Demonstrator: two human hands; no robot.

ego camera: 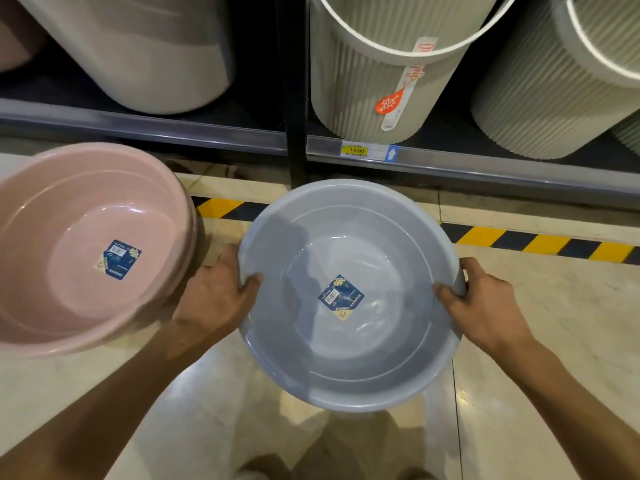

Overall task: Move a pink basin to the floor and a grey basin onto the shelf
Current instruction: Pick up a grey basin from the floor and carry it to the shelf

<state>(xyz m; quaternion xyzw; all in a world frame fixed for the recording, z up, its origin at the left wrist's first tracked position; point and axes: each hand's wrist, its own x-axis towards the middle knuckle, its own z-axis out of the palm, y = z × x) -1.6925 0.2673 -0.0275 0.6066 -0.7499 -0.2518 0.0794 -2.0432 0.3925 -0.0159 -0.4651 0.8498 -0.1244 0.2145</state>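
Head view: grey basin [349, 296] mouth-up between both hands [214, 299]

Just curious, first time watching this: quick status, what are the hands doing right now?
Left hand and right hand grip opposite rims of grey basin. Pink basin to its left, nobody holding it. Ribbed bins occupy shelf ahead.

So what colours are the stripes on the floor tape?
Yellow and black diagonal stripes on the floor tape, seen in the head view.

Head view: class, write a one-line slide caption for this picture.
Both hands, left hand and right hand, grip the grey basin by its rim; the pink basin sits alongside.
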